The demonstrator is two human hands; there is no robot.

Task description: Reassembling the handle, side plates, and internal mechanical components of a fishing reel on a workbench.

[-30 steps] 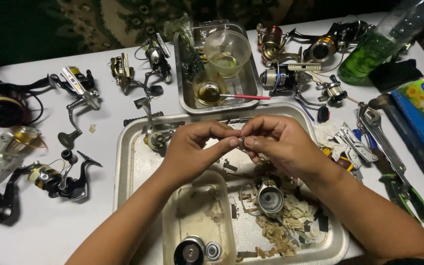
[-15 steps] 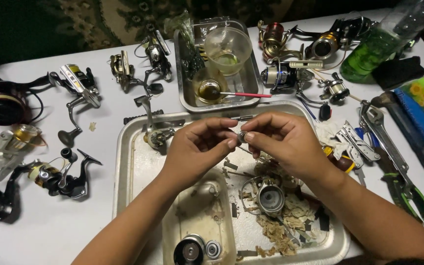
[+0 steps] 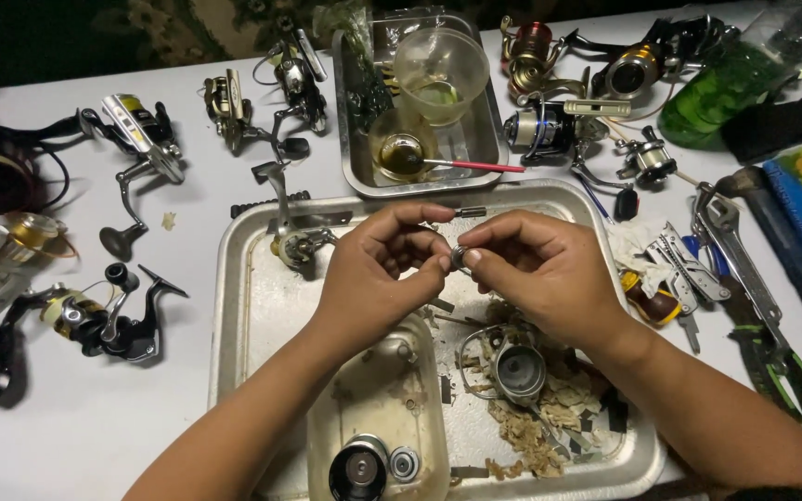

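While hands (image 3: 457,264) over tray (image 3: 234,278): reels (image 3: 132,139) alongside.

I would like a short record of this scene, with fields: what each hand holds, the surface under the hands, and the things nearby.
left hand: pinches a small metal ring part from the left
right hand: pinches the same part from the right
under hands: large metal tray with a reel spool and paper scraps
behind: smaller tray holding a clear plastic cup
left of tray: several fishing reels on the white table
right: adjustable wrench, green bottle
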